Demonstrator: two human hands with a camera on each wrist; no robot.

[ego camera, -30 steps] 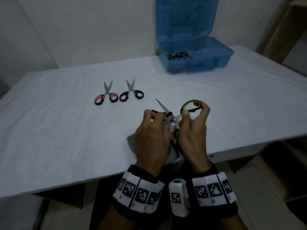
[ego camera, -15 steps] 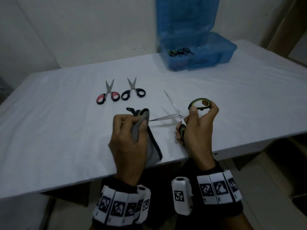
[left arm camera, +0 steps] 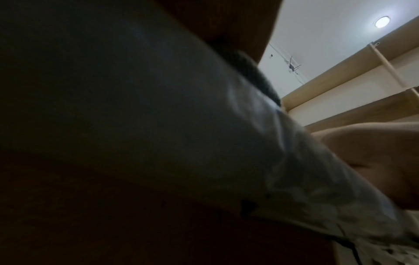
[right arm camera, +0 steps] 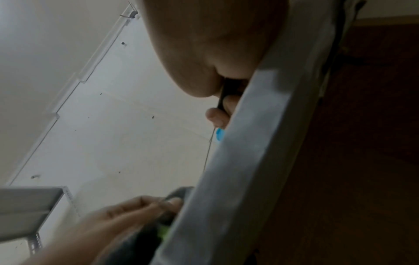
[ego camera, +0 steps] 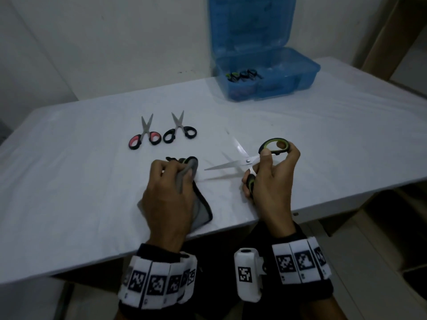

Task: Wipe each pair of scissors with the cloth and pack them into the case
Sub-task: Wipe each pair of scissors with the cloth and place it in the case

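Note:
My right hand (ego camera: 271, 174) grips a pair of green-and-black scissors (ego camera: 248, 160) by both handles, blades spread wide and pointing left, just above the table near its front edge. My left hand (ego camera: 169, 188) pinches a grey cloth with black trim (ego camera: 201, 204), bunched between the fingers and apart from the blades. A red-handled pair (ego camera: 144, 136) and a black-handled pair (ego camera: 179, 132) lie side by side further back. The blue case (ego camera: 268, 72) stands open at the back, with several scissors (ego camera: 242, 75) in its left compartment. The right wrist view shows a thin blade edge (right arm camera: 209, 148).
The white table (ego camera: 69, 181) ends right under my wrists, its front edge (right arm camera: 249, 143) filling the wrist views. Wooden shelving (ego camera: 392, 31) stands to the right of the table. A wall runs close behind the case.
My hands have separated: the left one pulled the cloth away to the left off the blades. The right one keeps the scissors, now spread wider and shifted slightly right.

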